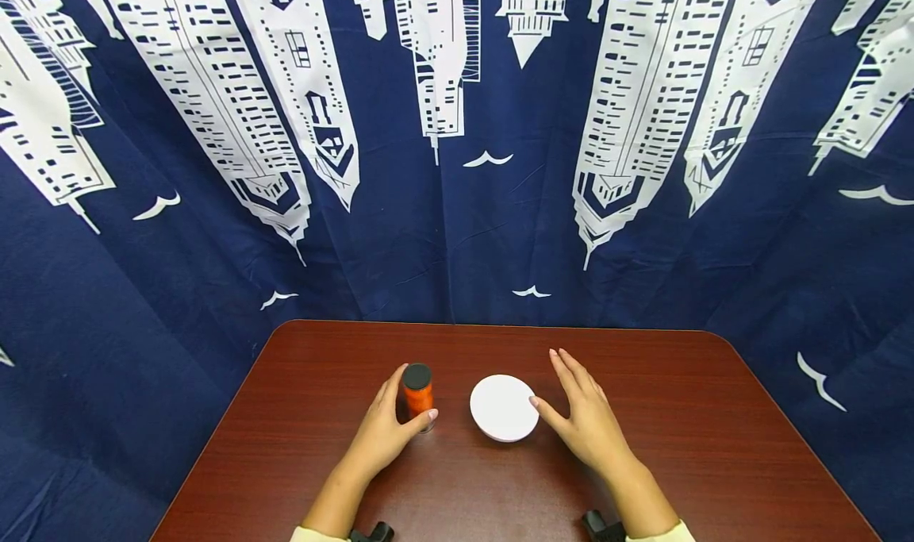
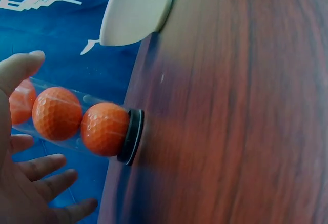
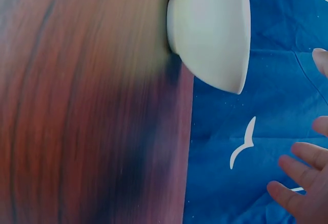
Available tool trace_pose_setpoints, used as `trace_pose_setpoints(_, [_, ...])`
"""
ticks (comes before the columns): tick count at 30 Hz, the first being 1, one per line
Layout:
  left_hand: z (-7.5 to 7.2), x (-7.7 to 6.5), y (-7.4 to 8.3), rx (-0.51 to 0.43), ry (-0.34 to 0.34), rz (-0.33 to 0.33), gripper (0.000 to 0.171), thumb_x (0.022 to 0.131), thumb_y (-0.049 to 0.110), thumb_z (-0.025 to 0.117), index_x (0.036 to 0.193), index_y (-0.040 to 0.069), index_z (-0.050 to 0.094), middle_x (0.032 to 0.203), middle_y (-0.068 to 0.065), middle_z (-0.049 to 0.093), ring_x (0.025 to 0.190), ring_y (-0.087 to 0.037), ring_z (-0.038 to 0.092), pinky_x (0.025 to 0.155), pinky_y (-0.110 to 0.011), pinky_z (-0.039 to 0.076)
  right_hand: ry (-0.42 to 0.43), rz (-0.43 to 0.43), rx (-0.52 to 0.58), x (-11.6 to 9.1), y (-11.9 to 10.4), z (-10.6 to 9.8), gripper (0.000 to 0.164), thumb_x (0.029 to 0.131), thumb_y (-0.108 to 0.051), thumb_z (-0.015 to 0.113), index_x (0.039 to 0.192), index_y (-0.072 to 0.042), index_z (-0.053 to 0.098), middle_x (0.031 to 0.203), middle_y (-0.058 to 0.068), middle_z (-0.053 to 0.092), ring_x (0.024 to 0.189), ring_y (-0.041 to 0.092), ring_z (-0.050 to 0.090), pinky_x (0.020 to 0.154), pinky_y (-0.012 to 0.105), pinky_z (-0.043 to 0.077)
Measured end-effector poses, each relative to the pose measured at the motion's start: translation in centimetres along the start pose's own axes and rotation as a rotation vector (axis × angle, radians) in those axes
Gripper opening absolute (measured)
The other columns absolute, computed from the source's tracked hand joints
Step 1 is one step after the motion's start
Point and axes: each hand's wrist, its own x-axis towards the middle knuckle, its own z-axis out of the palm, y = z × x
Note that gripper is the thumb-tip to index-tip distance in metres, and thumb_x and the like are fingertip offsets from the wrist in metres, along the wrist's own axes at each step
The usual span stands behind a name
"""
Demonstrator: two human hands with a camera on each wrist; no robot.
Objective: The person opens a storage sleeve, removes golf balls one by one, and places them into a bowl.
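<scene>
Blue cloth [image 1: 400,244] hung behind the desk [image 1: 714,447]. The desk carried one tube [image 1: 420,400] of orange balls [image 2: 56,114], upright, and, to its right, one bowl [image 1: 503,409], base down. Risk: a sideways knock from the left hand [image 1: 382,435] could have toppled the narrow tube. Left hand: was spread, thumb and fingers either side of the tube, contact unclear. Right hand [image 1: 594,424]: was spread, empty, beside the bowl.

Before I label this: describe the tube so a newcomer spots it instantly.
Over the reddish-brown table, find the left hand. Between its thumb and fingers is the clear tube with a dark cap. Unlike the white bowl to its right, it's narrow and holds orange dimpled balls.
</scene>
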Motion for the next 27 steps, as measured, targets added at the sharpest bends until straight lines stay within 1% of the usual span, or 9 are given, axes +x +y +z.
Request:
trace_pose_setpoints(2, [0.2, 0.0, 0.0, -0.009, 0.003, 0.005, 0.095, 0.085, 0.055, 0.076, 0.159, 0.022, 0.026, 0.161, -0.015, 0.037, 0.147, -0.042, 0.039, 0.113, -0.069, 0.032, 0.006, 0.001, 0.029, 0.0, -0.1, 0.1, 0.08, 0.092, -0.043, 0.073, 0.157, -0.014, 0.036, 0.16, 0.015, 0.038, 0.143, 0.045, 0.041, 0.109, 0.071, 0.032])
trace_pose_setpoints(4, [0.3, 0.0, -0.1, -0.019, 0.008, 0.006, 0.092, 0.086, 0.053, 0.076, 0.157, 0.018, 0.03, 0.157, -0.017, 0.042, 0.144, -0.041, 0.043, 0.113, -0.067, 0.035, 0.006, 0.004, 0.058, -0.1, -0.2, 0.1, 0.079, 0.093, -0.043, 0.072, 0.157, -0.016, 0.036, 0.159, 0.014, 0.038, 0.144, 0.043, 0.041, 0.109, 0.07, 0.035])
trace_pose_setpoints(8, [0.6, 0.1, -0.3, -0.069, 0.012, 0.008, 0.08, 0.088, 0.045, 0.076, 0.151, 0.013, 0.039, 0.142, -0.019, 0.056, 0.125, -0.037, 0.061, 0.103, -0.057, 0.05, -0.002, 0.011, 0.104, -0.2, -0.4, 0.2, 0.077, 0.094, -0.043, 0.07, 0.158, -0.02, 0.034, 0.159, 0.012, 0.039, 0.145, 0.041, 0.04, 0.108, 0.068, 0.038])
trace_pose_setpoints(11, [0.9, 0.3, -0.4, -0.119, 0.007, 0.006, 0.068, 0.09, 0.037, 0.077, 0.144, 0.012, 0.045, 0.13, -0.018, 0.063, 0.112, -0.031, 0.068, 0.094, -0.049, 0.056, -0.011, 0.006, 0.128, -0.3, -0.5, 0.3, 0.074, 0.096, -0.042, 0.069, 0.158, -0.018, 0.035, 0.158, 0.012, 0.039, 0.144, 0.041, 0.04, 0.107, 0.068, 0.039])
trace_pose_setpoints(14, [1.0, 0.5, -0.6, -0.143, 0.007, 0.001, 0.058, 0.091, 0.032, 0.077, 0.138, 0.013, 0.05, 0.125, -0.016, 0.067, 0.11, -0.028, 0.069, 0.092, -0.045, 0.058, -0.015, 0.006, 0.155, -0.3, -0.6, 0.5, 0.072, 0.096, -0.04, 0.068, 0.156, -0.016, 0.037, 0.158, 0.012, 0.039, 0.143, 0.042, 0.041, 0.106, 0.068, 0.04])
trace_pose_setpoints(17, [1.1, 0.5, -0.5, -0.153, 0.018, 0.0, 0.052, 0.09, 0.029, 0.077, 0.135, 0.015, 0.054, 0.122, -0.014, 0.069, 0.108, -0.027, 0.07, 0.09, -0.041, 0.059, -0.017, 0.013, 0.178, -0.4, -0.8, 0.6, 0.07, 0.096, -0.04, 0.068, 0.155, -0.016, 0.039, 0.157, 0.011, 0.04, 0.143, 0.04, 0.042, 0.108, 0.066, 0.04])
trace_pose_setpoints(21, [1.1, 0.3, -0.3, -0.146, 0.04, 0.013, 0.048, 0.089, 0.03, 0.079, 0.131, 0.019, 0.057, 0.119, -0.011, 0.07, 0.106, -0.025, 0.07, 0.088, -0.037, 0.059, -0.018, 0.013, 0.193, -0.5, -1.1, 0.7, 0.067, 0.096, -0.038, 0.069, 0.154, -0.017, 0.042, 0.155, 0.01, 0.043, 0.142, 0.038, 0.044, 0.109, 0.065, 0.04])
trace_pose_setpoints(24, [1.2, 0.2, -0.1, -0.132, 0.046, 0.033, 0.047, 0.088, 0.03, 0.08, 0.129, 0.021, 0.059, 0.118, -0.01, 0.071, 0.104, -0.024, 0.071, 0.087, -0.038, 0.06, -0.021, 0.006, 0.206, -0.6, -1.4, 0.8, 0.065, 0.096, -0.037, 0.069, 0.153, -0.016, 0.044, 0.153, 0.009, 0.044, 0.142, 0.038, 0.045, 0.108, 0.065, 0.041])
trace_pose_setpoints(27, [1.3, -0.1, 0.3, -0.108, 0.038, 0.049, 0.048, 0.087, 0.032, 0.08, 0.129, 0.022, 0.061, 0.119, -0.007, 0.071, 0.107, -0.022, 0.069, 0.088, -0.039, 0.059, -0.027, -0.002, 0.219, -0.7, -1.7, 0.8, 0.063, 0.097, -0.036, 0.068, 0.152, -0.014, 0.045, 0.151, 0.008, 0.046, 0.141, 0.038, 0.045, 0.108, 0.065, 0.041])
